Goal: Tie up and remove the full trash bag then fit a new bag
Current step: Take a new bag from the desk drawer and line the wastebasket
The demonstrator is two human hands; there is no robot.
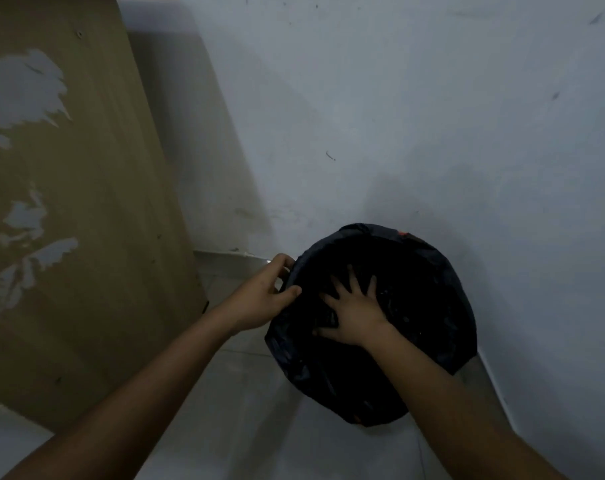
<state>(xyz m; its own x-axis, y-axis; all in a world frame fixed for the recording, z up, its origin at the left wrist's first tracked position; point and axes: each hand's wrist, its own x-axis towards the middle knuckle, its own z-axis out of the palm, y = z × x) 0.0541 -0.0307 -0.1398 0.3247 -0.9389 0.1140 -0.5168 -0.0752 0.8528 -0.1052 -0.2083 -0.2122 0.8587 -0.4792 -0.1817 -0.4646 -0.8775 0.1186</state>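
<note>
Probably home corner, scuffed wall (398, 98), tiled floor (245, 393)

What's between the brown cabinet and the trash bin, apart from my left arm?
In the head view, only bare pale floor separates the cabinet from the bag-lined bin; the left hand grips the bag's rim.

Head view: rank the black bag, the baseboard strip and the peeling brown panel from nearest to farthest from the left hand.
1. Black bag: the left hand pinches its rim at the bin's left edge.
2. Baseboard strip: just behind the hand, low on the wall.
3. Peeling brown panel: farthest, off to the left.
</note>
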